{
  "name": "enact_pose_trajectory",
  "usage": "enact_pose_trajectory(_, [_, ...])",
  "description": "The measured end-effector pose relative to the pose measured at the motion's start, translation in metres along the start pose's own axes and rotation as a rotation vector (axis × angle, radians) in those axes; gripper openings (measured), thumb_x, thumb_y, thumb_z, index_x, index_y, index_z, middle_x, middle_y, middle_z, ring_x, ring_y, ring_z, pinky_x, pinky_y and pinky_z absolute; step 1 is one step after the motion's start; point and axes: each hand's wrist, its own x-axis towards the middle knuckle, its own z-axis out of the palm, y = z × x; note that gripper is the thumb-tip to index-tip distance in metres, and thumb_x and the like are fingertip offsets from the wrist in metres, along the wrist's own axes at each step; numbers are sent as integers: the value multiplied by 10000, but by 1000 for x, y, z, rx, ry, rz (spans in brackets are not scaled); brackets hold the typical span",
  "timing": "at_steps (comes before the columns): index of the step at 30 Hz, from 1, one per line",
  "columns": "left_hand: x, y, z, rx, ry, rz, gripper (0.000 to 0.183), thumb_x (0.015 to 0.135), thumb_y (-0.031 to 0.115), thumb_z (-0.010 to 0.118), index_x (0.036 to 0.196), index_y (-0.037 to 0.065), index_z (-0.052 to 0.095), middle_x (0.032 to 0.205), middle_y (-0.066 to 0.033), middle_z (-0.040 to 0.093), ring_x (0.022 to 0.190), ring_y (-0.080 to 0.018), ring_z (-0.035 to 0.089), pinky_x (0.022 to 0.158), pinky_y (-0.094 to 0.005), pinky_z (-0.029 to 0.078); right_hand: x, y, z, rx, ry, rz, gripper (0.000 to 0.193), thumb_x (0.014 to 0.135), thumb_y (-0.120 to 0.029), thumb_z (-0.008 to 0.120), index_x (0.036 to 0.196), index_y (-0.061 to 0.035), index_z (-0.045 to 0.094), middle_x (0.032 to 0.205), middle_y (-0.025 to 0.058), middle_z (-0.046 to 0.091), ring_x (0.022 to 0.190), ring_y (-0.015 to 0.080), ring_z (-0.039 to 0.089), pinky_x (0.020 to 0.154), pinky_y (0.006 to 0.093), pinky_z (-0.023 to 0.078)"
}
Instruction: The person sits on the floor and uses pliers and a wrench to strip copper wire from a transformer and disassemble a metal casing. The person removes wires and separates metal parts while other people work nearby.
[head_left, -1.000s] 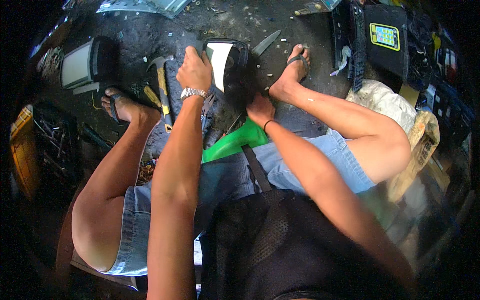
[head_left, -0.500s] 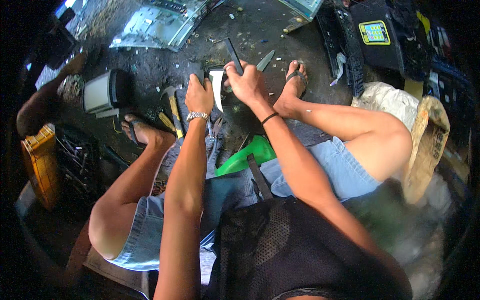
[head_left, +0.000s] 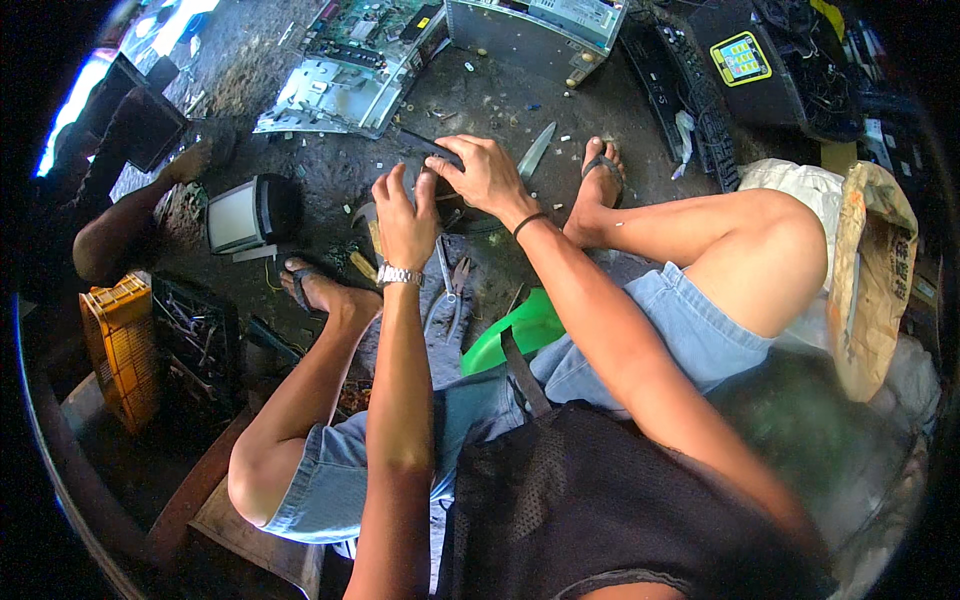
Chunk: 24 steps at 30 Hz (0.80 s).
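Observation:
My right hand (head_left: 484,180) is closed around a dark flat bar (head_left: 420,140), whose free end points to the far left. Beside it, my left hand (head_left: 408,218) has its fingers bent and apart, with no object visible in them. A dark piece (head_left: 452,212) lies partly hidden between and below the hands. Past the right hand, a pointed blade (head_left: 537,150) rests on the ground. A hammer (head_left: 362,213) shows partly behind my left hand, near a wooden handle (head_left: 362,266). Pliers (head_left: 461,272) lie nearer my lap.
Opened electronics casing with a circuit board (head_left: 370,50) and a grey metal case (head_left: 520,45) lie ahead. A pale-fronted black box (head_left: 238,218) stands left, near another person's limb (head_left: 125,215). An orange crate (head_left: 118,350), keyboards (head_left: 700,110), a paper sack (head_left: 875,270) and a green object (head_left: 515,330) surround me.
The bar has tipped from upright to lying low toward the left. My left hand's fingers have spread, and the white curved part between my hands is out of sight. The view has shifted.

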Motion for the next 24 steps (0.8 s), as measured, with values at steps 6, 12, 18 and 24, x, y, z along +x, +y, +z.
enact_pose_trajectory(6, [-6,11,-7,299,-250,-156,241,918,173,621,1127,54,605,1061,-154,635,1043,-411,620,776,-536,531,8,11,-10,-135,19,29,373,872,-329,734,1060,-6,731,1006,217,728,912,403,713,785,462,569])
enact_pose_trajectory(12, [-7,-10,12,176,-120,-311,483,849,169,611,1294,10,516,1135,-362,630,1026,-493,655,943,-555,497,10,-15,5,-286,-28,64,286,856,-285,717,1000,-39,694,998,177,707,929,385,692,806,475,568])
enact_pose_trajectory(18, [7,0,17,64,-310,-446,435,802,104,613,1219,-18,634,1058,-323,700,1042,-491,670,898,-546,534,51,-7,38,-451,100,49,176,856,-204,721,959,-79,651,928,160,699,909,355,686,802,475,561])
enact_pose_trajectory(24, [-4,6,17,99,-235,-426,504,755,67,683,1249,-2,616,1100,-294,705,1033,-460,685,894,-521,559,70,13,49,-420,115,2,154,930,-280,644,916,-126,651,740,179,716,688,417,715,616,542,557])
